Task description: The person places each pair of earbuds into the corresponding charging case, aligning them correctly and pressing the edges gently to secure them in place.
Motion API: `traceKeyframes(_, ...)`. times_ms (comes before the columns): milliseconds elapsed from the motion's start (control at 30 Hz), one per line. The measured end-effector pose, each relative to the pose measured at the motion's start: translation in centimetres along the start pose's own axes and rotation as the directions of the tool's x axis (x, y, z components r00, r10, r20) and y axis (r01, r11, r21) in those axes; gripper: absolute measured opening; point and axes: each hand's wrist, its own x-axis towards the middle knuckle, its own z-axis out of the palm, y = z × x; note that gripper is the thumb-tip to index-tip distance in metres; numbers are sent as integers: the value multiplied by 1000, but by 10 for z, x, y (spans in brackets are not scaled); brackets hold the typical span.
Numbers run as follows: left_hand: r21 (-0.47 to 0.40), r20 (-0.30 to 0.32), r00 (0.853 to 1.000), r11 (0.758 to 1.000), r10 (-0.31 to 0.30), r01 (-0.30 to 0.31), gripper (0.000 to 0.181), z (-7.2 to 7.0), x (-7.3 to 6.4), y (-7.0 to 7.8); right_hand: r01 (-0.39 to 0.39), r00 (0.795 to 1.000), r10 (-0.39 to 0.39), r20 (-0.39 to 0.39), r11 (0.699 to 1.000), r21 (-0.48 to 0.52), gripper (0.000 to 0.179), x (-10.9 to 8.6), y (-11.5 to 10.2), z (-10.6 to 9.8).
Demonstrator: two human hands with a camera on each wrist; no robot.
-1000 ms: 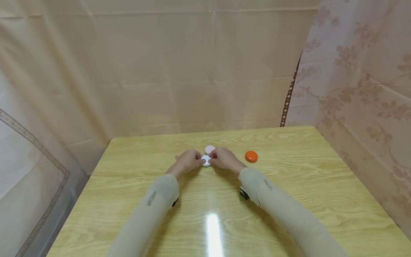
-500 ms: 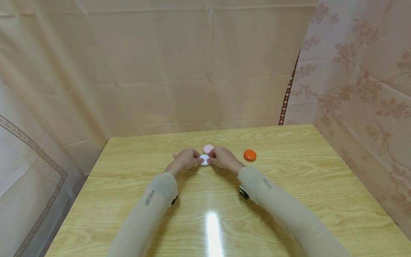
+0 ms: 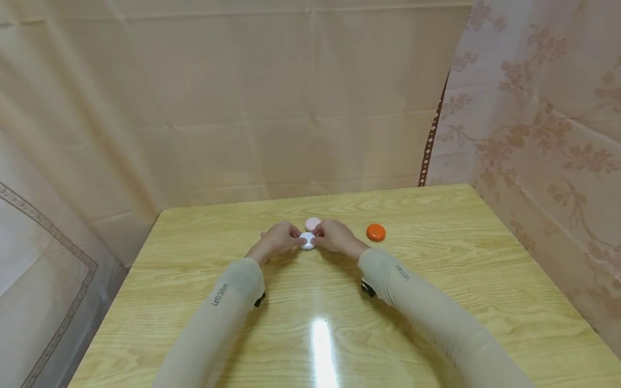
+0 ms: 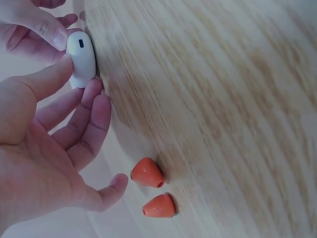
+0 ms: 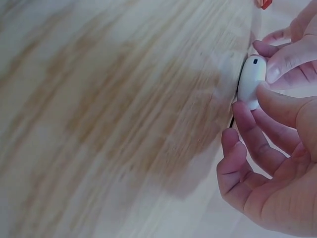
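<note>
Left hand and right hand pinch white case; pink case near its 12 o'clock. Step, judged: two-handed positioning; next calls for even grip.

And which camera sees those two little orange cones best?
The left wrist view: both orange cones show whole there. The right wrist view catches only an orange bit, possibly them, at its top edge; the head view shows neither.
</note>
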Motion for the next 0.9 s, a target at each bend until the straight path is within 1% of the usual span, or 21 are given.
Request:
traceKeyframes(67, 8, -4, 1000, 1000, 8, -8, 23, -1, 0, 0, 1, 1000, -1, 2, 1000, 9, 20, 0, 1, 0)
traceKeyframes(233, 69, -15, 999, 997, 38, -37, 22, -3, 1, -1, -20, 1000, 19, 15, 998, 68, 24, 3, 6, 1)
traceKeyframes(400, 109, -20, 999, 993, 38, -36, 23, -5, 2, 0, -5, 999, -1, 55, 994, 109, 28, 2, 17, -4)
traceKeyframes(500, 115, -36, 999, 993, 30, -26, 26, -5, 0, 0, 26, 997, -35, 74, 992, 127, 31, -4, 22, -12)
traceKeyframes(700, 100, -60, 997, 994, 38, -32, 34, -3, -4, 3, 116, 990, -126, 69, 984, 135, 33, -22, 35, -33)
traceKeyframes(833, 93, -74, 996, 995, 51, -44, 35, -4, -6, 6, 101, 993, -107, 54, 990, 103, 36, -33, 46, -49)
traceKeyframes(900, 93, -81, 994, 994, 69, -61, 33, -4, -7, 10, 83, 996, -86, 36, 993, 84, 37, -37, 53, -57)
